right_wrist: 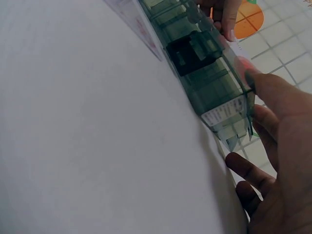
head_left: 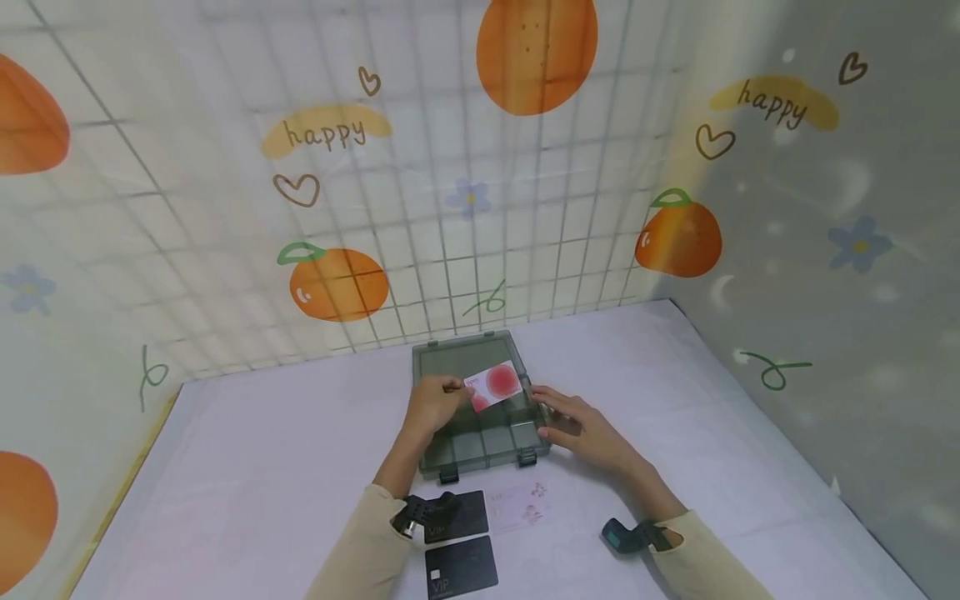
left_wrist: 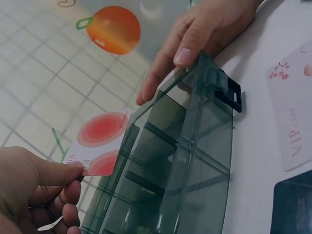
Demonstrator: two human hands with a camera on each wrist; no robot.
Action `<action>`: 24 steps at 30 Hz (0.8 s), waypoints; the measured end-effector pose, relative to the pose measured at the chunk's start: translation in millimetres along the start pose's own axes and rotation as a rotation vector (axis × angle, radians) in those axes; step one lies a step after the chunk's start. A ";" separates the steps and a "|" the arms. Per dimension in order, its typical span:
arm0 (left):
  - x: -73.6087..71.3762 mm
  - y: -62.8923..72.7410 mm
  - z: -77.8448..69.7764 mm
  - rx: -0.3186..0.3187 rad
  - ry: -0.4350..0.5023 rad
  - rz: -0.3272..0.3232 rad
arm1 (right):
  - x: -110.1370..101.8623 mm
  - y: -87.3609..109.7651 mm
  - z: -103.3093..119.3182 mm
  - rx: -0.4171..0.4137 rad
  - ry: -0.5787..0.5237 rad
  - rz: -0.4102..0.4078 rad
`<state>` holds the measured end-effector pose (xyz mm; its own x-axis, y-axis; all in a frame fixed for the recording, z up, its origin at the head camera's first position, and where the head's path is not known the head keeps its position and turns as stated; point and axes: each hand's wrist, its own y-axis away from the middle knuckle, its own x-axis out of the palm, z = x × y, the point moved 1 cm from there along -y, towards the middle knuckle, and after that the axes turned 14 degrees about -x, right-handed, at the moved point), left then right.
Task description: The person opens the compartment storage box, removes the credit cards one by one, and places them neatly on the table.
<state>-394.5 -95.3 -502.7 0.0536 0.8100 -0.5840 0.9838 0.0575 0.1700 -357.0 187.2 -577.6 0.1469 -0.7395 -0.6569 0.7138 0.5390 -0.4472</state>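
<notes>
A white card with red circles (head_left: 501, 382) is pinched at its left edge by my left hand (head_left: 435, 404), over a transparent green compartment box (head_left: 450, 450). The left wrist view shows the thumb lying on the printed side of the card (left_wrist: 100, 141), with the fingers curled behind it. My right hand (head_left: 588, 429) is at the box's right side, its thumb at the top edge near the front corner and its fingers loosely spread. Dividers split the inside of the box (right_wrist: 209, 87), and dark latches (head_left: 527, 457) are at its front.
Two black VIP cards (head_left: 461, 567) lie on the white tabletop (head_left: 285, 467) before the box, one behind the other. Beside them lies a pale pink VIP card with flowers (head_left: 517, 506). A curtain printed with oranges (head_left: 337, 283) hangs behind the table.
</notes>
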 end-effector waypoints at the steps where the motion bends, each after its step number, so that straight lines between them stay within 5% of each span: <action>1: -1.2 1.1 -0.5 -0.001 0.001 0.000 | 0.2 0.1 0.0 -0.003 0.002 -0.001; 24: -22.5 30.3 -7.9 -0.047 0.063 0.085 | 0.5 0.8 -1.0 0.025 -0.008 -0.002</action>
<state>-367.2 -107.2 -478.2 0.1242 0.8480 -0.5152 0.9670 0.0129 0.2543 -357.0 187.7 -578.8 0.1507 -0.7437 -0.6514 0.7310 0.5274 -0.4330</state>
